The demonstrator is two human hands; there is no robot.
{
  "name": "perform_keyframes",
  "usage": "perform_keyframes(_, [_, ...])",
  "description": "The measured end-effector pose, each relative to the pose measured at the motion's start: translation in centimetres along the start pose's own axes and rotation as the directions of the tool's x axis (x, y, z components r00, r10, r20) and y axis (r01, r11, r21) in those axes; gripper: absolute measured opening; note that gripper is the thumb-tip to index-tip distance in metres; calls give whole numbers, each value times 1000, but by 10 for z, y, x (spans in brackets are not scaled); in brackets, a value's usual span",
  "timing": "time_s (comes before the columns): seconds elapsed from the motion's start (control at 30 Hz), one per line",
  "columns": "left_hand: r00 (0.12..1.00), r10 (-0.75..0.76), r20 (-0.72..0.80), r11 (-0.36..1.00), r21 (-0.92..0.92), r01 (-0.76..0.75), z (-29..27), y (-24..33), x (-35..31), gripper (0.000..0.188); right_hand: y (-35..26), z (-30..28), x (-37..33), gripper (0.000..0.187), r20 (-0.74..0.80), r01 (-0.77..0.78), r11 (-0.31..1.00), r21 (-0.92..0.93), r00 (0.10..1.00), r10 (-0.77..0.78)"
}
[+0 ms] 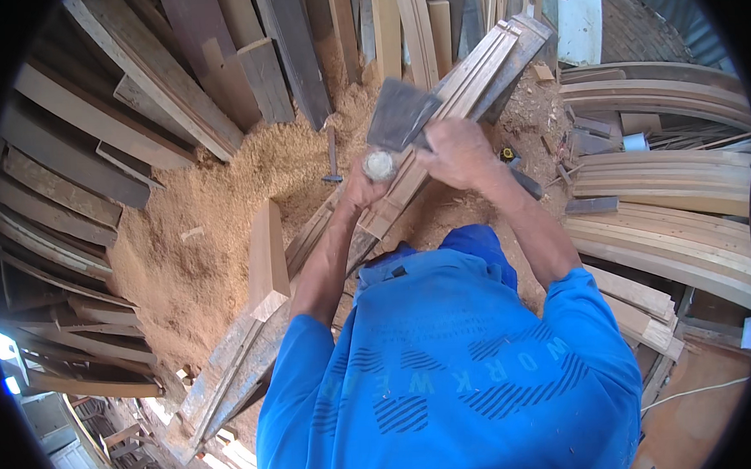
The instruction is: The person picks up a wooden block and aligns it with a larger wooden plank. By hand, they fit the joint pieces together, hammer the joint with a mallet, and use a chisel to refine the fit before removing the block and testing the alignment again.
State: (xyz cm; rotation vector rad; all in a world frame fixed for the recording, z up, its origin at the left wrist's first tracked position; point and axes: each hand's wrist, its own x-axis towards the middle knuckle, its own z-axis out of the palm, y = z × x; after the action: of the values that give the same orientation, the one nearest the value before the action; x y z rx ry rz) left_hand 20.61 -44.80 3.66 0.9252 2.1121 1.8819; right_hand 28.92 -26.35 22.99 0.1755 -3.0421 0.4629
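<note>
My left hand is wrapped around an upright chisel handle, whose pale round butt faces up. Its blade is hidden below the fist. The closed fingers of my right hand grip a dark wooden mallet, its blocky head raised just beyond the chisel's butt. Both hands are over long, light-brown wooden strips lying side by side on a narrow slanting bench. A thick squared timber lies across the bench to the left of my left forearm.
Sawdust and shavings cover the floor, with a small hammer on them. A yellow-and-black tape measure sits right of the bench. Boards lean at left and far side; stacked planks fill the right.
</note>
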Motion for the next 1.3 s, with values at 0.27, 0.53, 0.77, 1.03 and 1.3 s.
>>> perform_keyframes(0.27, [997,12,75,999,32,-14,4,20,17,19,-22,-39,-10,31,-683,284,867,409,726,84])
perform_keyframes(0.53, [982,177,61,981,75,-181,11,22,17,35,24,32,-16,29,78,-111,994,-3,991,110])
perform_keyframes(0.77, [983,-178,33,984,-16,179,-1,30,15,23,4,5,-47,32,-172,-72,840,537,966,192])
perform_keyframes(1.03, [986,-109,-124,994,-15,108,7,19,25,23,-10,-44,-68,14,-437,63,800,596,861,258])
perform_keyframes(1.3, [986,131,-107,965,243,-102,8,12,8,24,-20,-44,-67,18,-662,160,933,321,743,101])
